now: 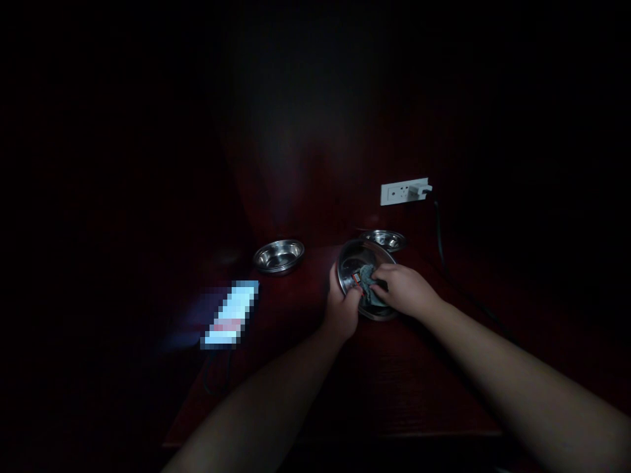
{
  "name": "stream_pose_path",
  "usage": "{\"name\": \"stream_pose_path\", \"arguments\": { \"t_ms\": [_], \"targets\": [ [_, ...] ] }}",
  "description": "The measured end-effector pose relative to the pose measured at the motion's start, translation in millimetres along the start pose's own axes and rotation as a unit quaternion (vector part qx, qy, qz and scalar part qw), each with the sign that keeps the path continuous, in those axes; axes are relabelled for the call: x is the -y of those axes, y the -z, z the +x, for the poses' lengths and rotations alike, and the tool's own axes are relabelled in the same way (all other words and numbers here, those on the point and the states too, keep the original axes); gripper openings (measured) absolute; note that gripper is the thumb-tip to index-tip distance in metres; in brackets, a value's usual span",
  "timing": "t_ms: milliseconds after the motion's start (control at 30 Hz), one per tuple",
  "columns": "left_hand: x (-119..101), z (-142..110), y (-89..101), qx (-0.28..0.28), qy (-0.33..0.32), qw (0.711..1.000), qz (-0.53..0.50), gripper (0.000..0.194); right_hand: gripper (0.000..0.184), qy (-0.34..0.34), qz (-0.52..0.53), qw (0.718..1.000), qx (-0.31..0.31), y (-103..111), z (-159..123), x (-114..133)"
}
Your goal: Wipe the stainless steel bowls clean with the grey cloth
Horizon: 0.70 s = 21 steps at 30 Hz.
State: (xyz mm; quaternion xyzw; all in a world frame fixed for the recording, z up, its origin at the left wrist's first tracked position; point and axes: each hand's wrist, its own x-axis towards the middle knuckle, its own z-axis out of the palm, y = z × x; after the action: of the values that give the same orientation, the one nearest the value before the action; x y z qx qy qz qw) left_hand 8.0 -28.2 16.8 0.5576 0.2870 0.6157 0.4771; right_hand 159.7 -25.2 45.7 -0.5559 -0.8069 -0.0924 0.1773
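A shiny metal bowl (357, 253) is tilted up off the dark red table, its inside facing me. My left hand (342, 305) grips its left rim, thumb over the edge. Inside the bowl, my right hand (407, 289) pinches a grey-green cloth (367, 276) against the metal. A small red and white label (356, 278) shows on the inner wall beside the cloth. Behind the held bowl stands another metal bowl (389, 240), partly hidden by it. To the left, one or more stacked metal bowls (279, 256) rest on the table.
A lit, blurred-out phone-like screen (231, 315) stands at the table's left, with a thin cable below it. On the back wall is a white socket panel (394, 193) with a plug (420, 190); its dark cord (438, 233) runs down to the right. The surroundings are very dark.
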Motion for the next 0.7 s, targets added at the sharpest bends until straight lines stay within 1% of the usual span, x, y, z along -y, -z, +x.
{"name": "stream_pose_path", "arguments": {
  "t_ms": [200, 400, 533, 700],
  "targets": [
    [-1.0, 0.3, 2.2, -0.015, -0.003, 1.0, 0.016, 0.056, 0.016, 0.041, 0.035, 0.999, 0.0, 1.6, -2.4, 2.6],
    [3.4, 1.8, 4.8, -0.004, 0.006, 1.0, 0.01, 0.059, 0.014, 0.091, 0.078, 0.993, -0.015, 2.0, -3.7, 3.5],
    [4.6, 1.8, 5.1, 0.008, -0.001, 1.0, 0.004, 0.058, 0.015, 0.093, 0.102, 0.99, -0.04, -1.2, -4.1, 1.7],
    [0.8, 0.6, 4.0, 0.009, -0.003, 1.0, 0.009, 0.057, 0.018, 0.06, 0.1, 0.987, -0.108, -1.8, -3.5, -0.8]
  ]
}}
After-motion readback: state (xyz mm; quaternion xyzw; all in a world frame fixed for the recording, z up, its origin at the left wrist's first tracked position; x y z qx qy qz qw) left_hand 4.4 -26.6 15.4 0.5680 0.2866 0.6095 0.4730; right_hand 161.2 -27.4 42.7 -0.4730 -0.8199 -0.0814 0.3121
